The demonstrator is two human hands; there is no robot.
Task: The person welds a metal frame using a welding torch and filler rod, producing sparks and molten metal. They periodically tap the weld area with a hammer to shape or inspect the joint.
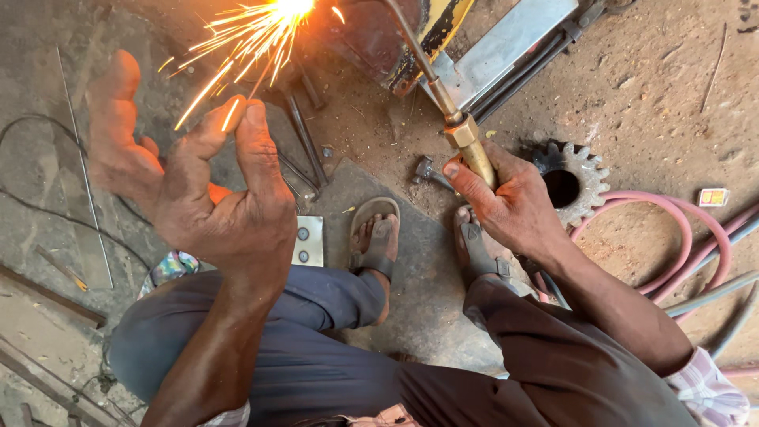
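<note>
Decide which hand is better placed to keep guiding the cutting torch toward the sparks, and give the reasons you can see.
The right hand. It grips the brass torch, whose tube runs up toward the sparks. The left hand is raised, open and empty, fingers spread, apparently shielding, apart from the torch.

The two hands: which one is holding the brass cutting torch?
The right hand grips the brass cutting torch. The left hand holds nothing, raised open below the orange sparks.
</note>
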